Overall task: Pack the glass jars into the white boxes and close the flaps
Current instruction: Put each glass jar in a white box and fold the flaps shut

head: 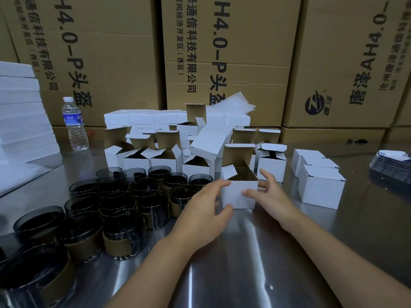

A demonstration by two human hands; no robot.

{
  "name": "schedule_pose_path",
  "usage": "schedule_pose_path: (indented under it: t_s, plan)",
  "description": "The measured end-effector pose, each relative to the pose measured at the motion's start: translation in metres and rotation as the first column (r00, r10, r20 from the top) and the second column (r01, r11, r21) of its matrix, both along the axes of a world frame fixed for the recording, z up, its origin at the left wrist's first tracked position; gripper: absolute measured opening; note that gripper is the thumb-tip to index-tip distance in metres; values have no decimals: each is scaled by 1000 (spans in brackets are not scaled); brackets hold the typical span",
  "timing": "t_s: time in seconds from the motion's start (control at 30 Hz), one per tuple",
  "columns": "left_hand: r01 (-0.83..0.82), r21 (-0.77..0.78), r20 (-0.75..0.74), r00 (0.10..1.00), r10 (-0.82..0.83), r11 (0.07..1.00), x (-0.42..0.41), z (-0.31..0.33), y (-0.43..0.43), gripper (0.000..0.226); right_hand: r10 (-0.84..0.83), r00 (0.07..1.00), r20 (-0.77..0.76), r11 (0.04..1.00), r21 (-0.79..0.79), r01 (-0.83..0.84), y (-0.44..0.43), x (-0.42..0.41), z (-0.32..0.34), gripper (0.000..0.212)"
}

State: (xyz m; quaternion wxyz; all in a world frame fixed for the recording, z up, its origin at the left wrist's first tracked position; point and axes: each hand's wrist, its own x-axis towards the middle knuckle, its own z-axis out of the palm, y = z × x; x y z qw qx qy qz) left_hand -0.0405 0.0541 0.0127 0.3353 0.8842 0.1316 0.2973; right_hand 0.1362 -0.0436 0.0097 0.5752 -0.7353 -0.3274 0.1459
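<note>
A small white box with its top flaps up stands on the steel table in the middle. My left hand grips its left side, thumb on the front lower corner, fingers over the top edge. My right hand holds its right side, thumb on the front face. Several dark glass jars with brown paper sleeves crowd the table to the left. Behind the held box, several open white boxes stand in rows. Three closed white boxes sit to the right.
A water bottle stands at the back left next to a stack of white foam sheets. Large cardboard cartons wall off the back. A stack of dark printed cards lies at the far right. Bubble wrap rests atop the boxes.
</note>
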Motion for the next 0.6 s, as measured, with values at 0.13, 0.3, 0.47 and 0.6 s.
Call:
schedule_pose_path:
  t_s: [0.13, 0.3, 0.47, 0.6]
  plan:
    - [9, -9, -28, 1000, -10, 1000, -1, 0, -1, 50, -18, 975, 224, 996, -80, 37, -1, -4, 1, 77]
    - [-3, 34, -9, 1000, 4, 999, -2, 0, -2, 48, 10, 827, 562, 1000, -15, -2, -3, -17, 6, 59]
    - [-6, 40, 24, 1000, 5, 999, 0, -2, 1, 47, 66, 726, 685, 982, -172, 73, -1, -18, 4, 46]
    - [-17, 13, 49, 999, 16, 1000, 0, -2, 3, 50, -201, 568, 798, 972, 88, 220, -6, -23, 18, 35]
